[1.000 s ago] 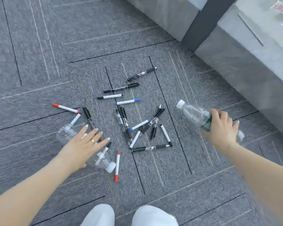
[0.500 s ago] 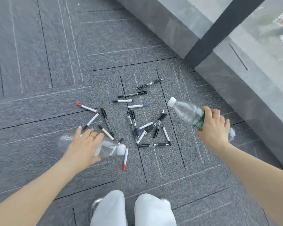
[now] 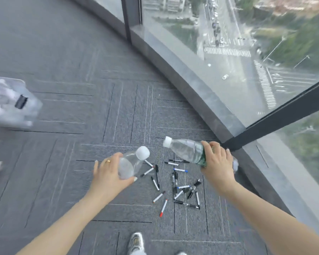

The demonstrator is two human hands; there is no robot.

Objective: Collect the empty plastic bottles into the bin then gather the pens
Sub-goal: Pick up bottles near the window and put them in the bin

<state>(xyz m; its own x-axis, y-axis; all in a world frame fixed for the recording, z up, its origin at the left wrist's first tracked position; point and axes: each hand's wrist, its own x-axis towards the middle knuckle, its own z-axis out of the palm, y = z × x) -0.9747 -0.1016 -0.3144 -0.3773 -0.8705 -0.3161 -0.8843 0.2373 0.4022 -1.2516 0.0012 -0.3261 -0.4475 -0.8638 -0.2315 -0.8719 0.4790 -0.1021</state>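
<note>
The left hand (image 3: 110, 173) holds a clear bottle (image 3: 132, 163) with a white cap, its fingers wrapped around it. The right hand (image 3: 216, 165) grips another clear bottle with a green label (image 3: 185, 150). Black, blue and red pens (image 3: 175, 183) lie on the gray carpet (image 3: 63, 162) below and between both hands.

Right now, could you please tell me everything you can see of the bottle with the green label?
The green-label bottle is clear plastic, ribbed, with a white screw cap on, and looks empty. A dark green band wraps its lower body. It is held off the carpet, lying nearly level, cap pointing toward the left and a little up. The right hand grips it around the label, fingers over the top, hiding most of the base. It hangs above the scattered pens and touches nothing else.
</note>
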